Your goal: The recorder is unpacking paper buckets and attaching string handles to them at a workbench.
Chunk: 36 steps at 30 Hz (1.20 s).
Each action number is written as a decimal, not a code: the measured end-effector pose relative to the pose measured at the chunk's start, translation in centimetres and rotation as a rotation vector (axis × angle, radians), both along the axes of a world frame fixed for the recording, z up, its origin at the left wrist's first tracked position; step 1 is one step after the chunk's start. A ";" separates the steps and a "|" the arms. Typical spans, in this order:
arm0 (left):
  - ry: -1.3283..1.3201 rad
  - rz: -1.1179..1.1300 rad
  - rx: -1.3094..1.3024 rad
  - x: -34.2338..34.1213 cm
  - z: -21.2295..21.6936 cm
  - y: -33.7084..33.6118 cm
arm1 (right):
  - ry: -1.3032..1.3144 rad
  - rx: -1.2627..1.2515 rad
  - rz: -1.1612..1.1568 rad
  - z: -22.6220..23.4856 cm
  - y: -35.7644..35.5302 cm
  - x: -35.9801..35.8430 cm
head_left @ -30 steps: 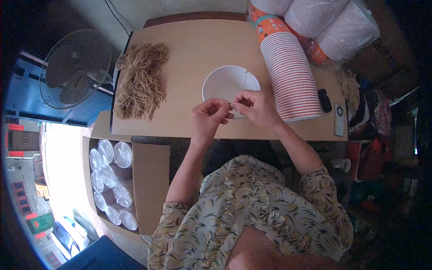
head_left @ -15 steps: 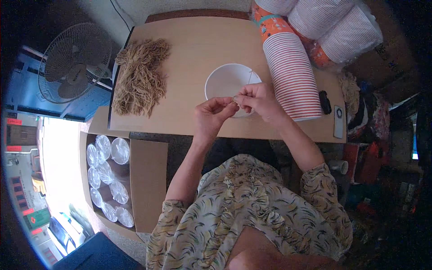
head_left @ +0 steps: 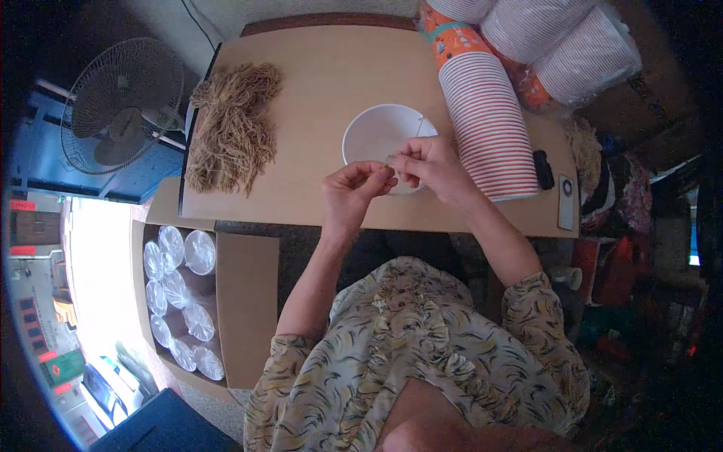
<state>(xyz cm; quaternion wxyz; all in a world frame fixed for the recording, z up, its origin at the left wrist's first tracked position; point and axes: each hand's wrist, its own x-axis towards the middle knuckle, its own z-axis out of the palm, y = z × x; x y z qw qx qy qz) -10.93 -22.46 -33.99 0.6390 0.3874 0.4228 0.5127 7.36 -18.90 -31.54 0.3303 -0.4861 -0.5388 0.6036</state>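
Observation:
A white paper bucket (head_left: 373, 132) stands on the table in front of me, its mouth facing up. From the right side of its rim a thin cord (head_left: 420, 126) hangs down toward my right hand (head_left: 435, 167). Over the bucket's near edge, thumb and fingers of that hand are pinched together. Close beside it, almost fingertip to fingertip, my left hand (head_left: 349, 194) is pinched as well. What lies between the fingers is too small to make out. Part of the bucket's near side is covered by my hands.
On the table (head_left: 331, 75), a bundle of tan cords (head_left: 233, 128) lies left, a long stack of nested paper buckets (head_left: 489, 124) right. Plastic-wrapped stacks (head_left: 587, 60) sit behind. An open carton (head_left: 248, 309) holds several wrapped bucket stacks (head_left: 199, 322). A fan (head_left: 124, 105) stands left.
My fingertips have shifted slightly against each other, the left hand moving a little left. Both hands stay pinched over the bucket, which remains in place.

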 end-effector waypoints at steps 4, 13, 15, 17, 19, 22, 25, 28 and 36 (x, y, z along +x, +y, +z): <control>-0.019 -0.028 -0.006 0.0 0.4 0.1 | 0.056 -0.069 -0.042 0.7 0.3 0.3; -0.031 -0.044 0.040 -0.2 -0.6 0.6 | -0.067 0.036 0.117 0.2 0.4 0.3; -0.059 -0.027 0.051 -0.2 -0.7 0.6 | -0.041 0.040 0.077 0.4 0.2 0.1; -0.012 -0.042 0.045 -0.3 -0.4 0.6 | -0.056 0.033 0.098 0.7 0.2 0.3; -0.011 -0.046 0.041 -0.3 -0.3 0.5 | -0.071 0.027 0.117 0.6 0.2 0.5; 0.005 -0.058 0.035 -0.5 -0.1 0.5 | -0.068 0.092 0.158 0.4 0.2 0.7; 0.029 -0.073 0.029 -0.5 0.3 0.5 | -0.061 0.101 0.215 0.6 0.3 1.0; 0.052 -0.094 0.009 -0.6 0.7 0.5 | -0.145 0.198 0.242 0.2 0.3 1.1; 0.043 -0.150 -0.004 -1.0 0.5 0.6 | -0.080 0.199 0.269 0.8 -0.4 0.7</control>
